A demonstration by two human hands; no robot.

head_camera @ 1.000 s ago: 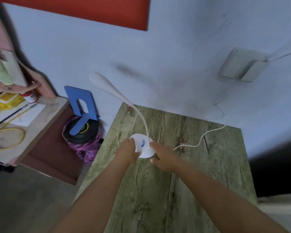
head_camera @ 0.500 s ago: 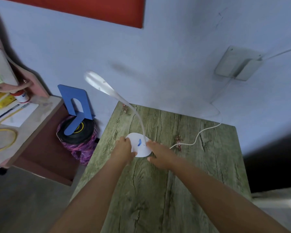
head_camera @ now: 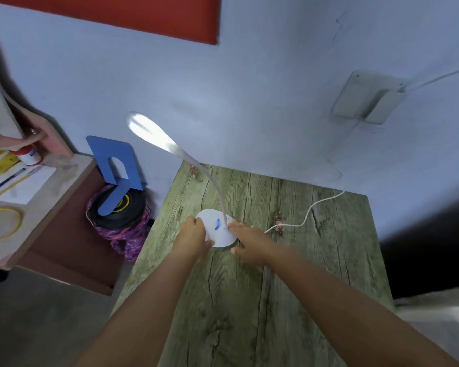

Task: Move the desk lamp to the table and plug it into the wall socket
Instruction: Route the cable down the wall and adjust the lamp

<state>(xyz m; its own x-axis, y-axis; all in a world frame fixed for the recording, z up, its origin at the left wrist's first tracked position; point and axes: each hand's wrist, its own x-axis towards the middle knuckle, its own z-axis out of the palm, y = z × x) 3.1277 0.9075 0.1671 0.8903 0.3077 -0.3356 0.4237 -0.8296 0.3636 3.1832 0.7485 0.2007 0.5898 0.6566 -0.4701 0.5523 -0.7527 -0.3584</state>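
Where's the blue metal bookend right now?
In the head view, the blue metal bookend is on the left, standing on a black round object against the wall, in the gap between the wooden table and the shelf unit.

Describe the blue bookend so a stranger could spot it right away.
Look left of the green wooden table, against the pale wall. The blue bookend stands on a black disc over purple fabric. It is the only blue, L-shaped metal piece there.
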